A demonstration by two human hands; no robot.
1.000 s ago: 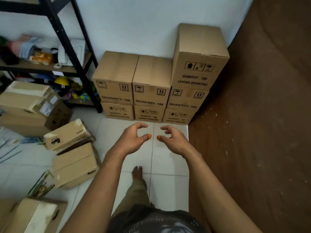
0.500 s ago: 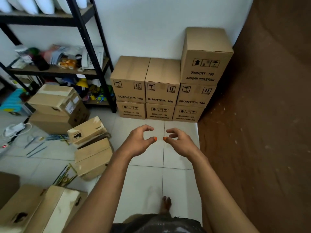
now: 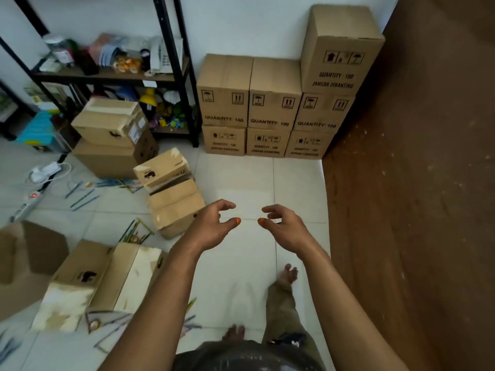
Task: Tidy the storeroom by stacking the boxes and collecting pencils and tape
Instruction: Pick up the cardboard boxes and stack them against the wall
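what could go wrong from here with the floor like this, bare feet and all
Loose pencils lie scattered across the white tiled floor, so a bare foot could roll or slip on one. The white power strip and its cable are a likely trip hazard. The single tall brown cardboard box topping the corner stack might topple if bumped.

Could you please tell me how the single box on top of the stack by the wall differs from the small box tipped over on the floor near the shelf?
The top box stands upright on the right-hand column of the stack; the tipped box leans askew on another carton. The top box looks larger and reads "QUANTITY 100"; the tipped box shows only a dark mark and pale tape. The top box is against the wall; the tipped box lies among scattered pencils. Both are closed brown cardboard.
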